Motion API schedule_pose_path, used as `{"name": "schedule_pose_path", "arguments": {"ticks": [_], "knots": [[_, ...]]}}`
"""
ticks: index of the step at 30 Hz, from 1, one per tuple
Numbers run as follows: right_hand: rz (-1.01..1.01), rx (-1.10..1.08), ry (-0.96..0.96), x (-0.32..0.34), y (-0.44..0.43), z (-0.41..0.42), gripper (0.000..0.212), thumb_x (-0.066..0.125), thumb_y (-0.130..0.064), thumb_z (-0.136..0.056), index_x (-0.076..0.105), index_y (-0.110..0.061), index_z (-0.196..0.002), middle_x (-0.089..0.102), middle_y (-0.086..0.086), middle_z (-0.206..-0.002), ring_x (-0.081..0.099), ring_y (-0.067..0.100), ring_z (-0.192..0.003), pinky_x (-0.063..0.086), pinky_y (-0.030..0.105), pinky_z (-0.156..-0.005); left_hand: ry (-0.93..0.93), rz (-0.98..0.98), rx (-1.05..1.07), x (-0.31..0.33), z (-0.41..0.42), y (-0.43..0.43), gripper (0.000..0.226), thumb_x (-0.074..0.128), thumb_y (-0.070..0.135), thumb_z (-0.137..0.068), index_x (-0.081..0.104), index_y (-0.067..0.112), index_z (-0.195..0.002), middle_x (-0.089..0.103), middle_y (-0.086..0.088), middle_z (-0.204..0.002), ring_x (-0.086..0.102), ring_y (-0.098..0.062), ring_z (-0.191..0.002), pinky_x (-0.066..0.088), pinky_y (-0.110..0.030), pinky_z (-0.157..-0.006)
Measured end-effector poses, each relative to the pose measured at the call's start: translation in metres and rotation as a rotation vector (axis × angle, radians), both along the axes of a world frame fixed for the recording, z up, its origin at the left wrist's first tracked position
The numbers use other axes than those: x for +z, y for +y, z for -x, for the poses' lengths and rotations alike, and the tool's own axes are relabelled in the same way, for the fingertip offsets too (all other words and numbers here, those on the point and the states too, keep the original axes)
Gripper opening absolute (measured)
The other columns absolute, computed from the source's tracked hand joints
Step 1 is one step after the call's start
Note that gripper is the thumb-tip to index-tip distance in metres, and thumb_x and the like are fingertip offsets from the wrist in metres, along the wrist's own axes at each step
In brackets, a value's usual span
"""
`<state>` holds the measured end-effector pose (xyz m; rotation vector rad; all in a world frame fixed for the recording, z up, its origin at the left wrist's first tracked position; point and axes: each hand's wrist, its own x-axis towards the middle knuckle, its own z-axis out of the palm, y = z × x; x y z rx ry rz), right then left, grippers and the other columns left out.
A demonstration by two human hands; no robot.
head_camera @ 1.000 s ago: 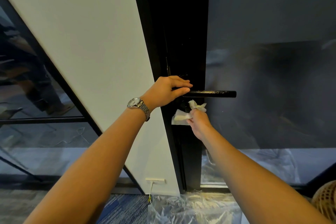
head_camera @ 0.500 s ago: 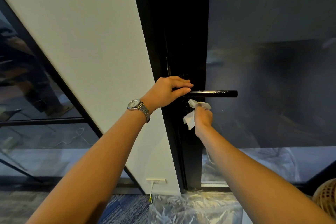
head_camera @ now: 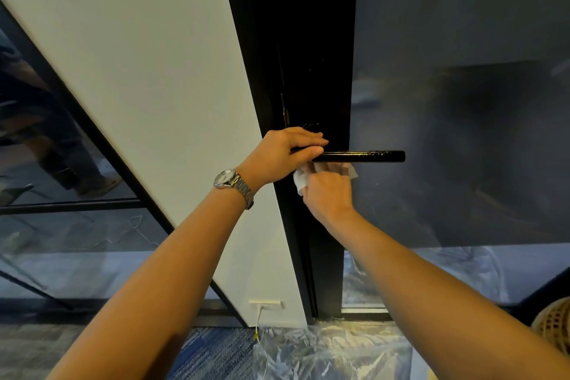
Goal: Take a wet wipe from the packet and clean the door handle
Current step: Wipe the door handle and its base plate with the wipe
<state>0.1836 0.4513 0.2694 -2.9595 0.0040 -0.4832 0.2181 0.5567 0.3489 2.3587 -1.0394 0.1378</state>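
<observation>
My left hand point(head_camera: 283, 154) grips the black door handle point(head_camera: 361, 156) near the door. My right hand point(head_camera: 328, 191) squeezes a white wet wipe point(head_camera: 300, 179) just under it. Crinkly clear plastic sheet point(head_camera: 333, 348) covers the blue carpet point(head_camera: 209, 352) below.

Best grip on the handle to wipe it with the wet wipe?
Wrap the bare free end of the handle from below with the wet wipe: the bar is horizontal and round, the left hand covers its base, and the right hand is underneath.
</observation>
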Motion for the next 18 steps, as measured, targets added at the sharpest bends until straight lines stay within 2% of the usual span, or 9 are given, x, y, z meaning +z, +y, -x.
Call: {"name": "schedule_pose_path", "arguments": {"ticks": [3, 6, 8, 11, 13, 16, 18], "knots": [[0.075, -0.008, 0.061, 0.0, 0.001, -0.003, 0.048, 0.044, -0.02, -0.094, 0.034, -0.014, -0.14, 0.044, 0.007, -0.141, 0.039, 0.03, -0.13, 0.025, 0.045, -0.109, 0.01, 0.013, -0.001, -0.001, -0.001, 0.0, 0.03, 0.055, 0.022, -0.09, 0.061, 0.016, -0.119, 0.059, -0.003, -0.127, 0.053, -0.013, -0.116, 0.035, -0.005, -0.091], [0.071, -0.025, 0.027, 0.005, -0.007, -0.005, 0.037, 0.039, -0.021, -0.096, 0.044, -0.012, -0.132, 0.056, 0.009, -0.127, 0.048, 0.029, -0.121, 0.031, 0.04, -0.102, 0.016, 0.02, 0.001, -0.001, -0.001, 0.0, 0.031, 0.055, 0.022, -0.089, 0.061, 0.016, -0.119, 0.059, -0.003, -0.127, 0.053, -0.012, -0.116, 0.034, -0.004, -0.09], [0.119, -0.021, 0.039, 0.006, -0.006, -0.005, 0.037, 0.038, -0.019, -0.097, 0.042, -0.01, -0.132, 0.057, 0.01, -0.125, 0.05, 0.029, -0.118, 0.034, 0.038, -0.098, 0.008, 0.026, 0.003, -0.001, -0.001, -0.001, 0.031, 0.055, 0.022, -0.089, 0.061, 0.016, -0.119, 0.059, -0.003, -0.127, 0.053, -0.012, -0.116, 0.034, -0.004, -0.09], [0.171, 0.023, 0.114, 0.001, 0.003, -0.004, 0.05, 0.04, -0.016, -0.096, 0.027, -0.008, -0.143, 0.041, 0.007, -0.142, 0.044, 0.028, -0.125, 0.042, 0.041, -0.093, 0.006, 0.024, -0.001, -0.001, 0.0, 0.0, 0.031, 0.055, 0.021, -0.089, 0.061, 0.015, -0.119, 0.059, -0.003, -0.127, 0.053, -0.012, -0.116, 0.034, -0.004, -0.091], [0.189, 0.032, 0.138, 0.0, 0.005, -0.005, 0.052, 0.039, -0.018, -0.096, 0.024, -0.008, -0.145, 0.033, 0.006, -0.148, 0.037, 0.028, -0.131, 0.046, 0.044, -0.091, 0.011, 0.02, -0.004, 0.0, 0.0, 0.0, 0.031, 0.055, 0.021, -0.089, 0.06, 0.015, -0.119, 0.059, -0.003, -0.128, 0.052, -0.012, -0.117, 0.035, -0.008, -0.094], [0.091, 0.011, 0.099, 0.0, 0.003, -0.002, 0.048, 0.041, -0.022, -0.096, 0.033, -0.01, -0.141, 0.04, 0.008, -0.143, 0.036, 0.028, -0.132, 0.035, 0.045, -0.102, 0.01, 0.022, -0.004, -0.001, -0.001, 0.001, 0.031, 0.055, 0.021, -0.09, 0.06, 0.015, -0.12, 0.058, -0.003, -0.128, 0.052, -0.012, -0.117, 0.035, -0.007, -0.093], [-0.03, 0.015, 0.027, 0.003, -0.001, 0.005, 0.044, 0.043, -0.016, -0.095, 0.037, -0.009, -0.138, 0.047, 0.013, -0.135, 0.041, 0.031, -0.128, 0.028, 0.043, -0.109, 0.007, 0.025, -0.007, -0.002, -0.001, 0.001, 0.031, 0.055, 0.021, -0.09, 0.06, 0.015, -0.12, 0.058, -0.003, -0.128, 0.052, -0.009, -0.115, 0.034, -0.002, -0.09]]}}
